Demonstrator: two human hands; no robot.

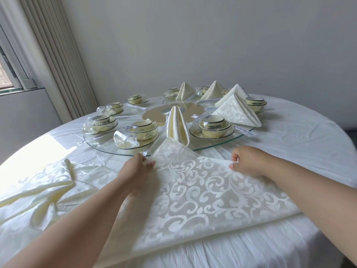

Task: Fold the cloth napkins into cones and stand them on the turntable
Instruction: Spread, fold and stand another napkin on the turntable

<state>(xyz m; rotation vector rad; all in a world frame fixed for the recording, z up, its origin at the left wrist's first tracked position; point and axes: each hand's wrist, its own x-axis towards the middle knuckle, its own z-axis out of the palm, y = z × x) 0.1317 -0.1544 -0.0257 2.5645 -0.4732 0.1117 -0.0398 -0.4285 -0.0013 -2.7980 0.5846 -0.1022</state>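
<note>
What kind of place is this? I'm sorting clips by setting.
Probably a restaurant's banquet room: a round clothed table carrying a glass turntable, matching bowl sets and cone-folded napkins.

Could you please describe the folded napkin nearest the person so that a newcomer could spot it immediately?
Start at the round glass turntable. At its near edge, between two bowl sets, stands the nearest cone napkin. Unlike the four broader cones further back, it is tall, narrow and plain cream.
</note>
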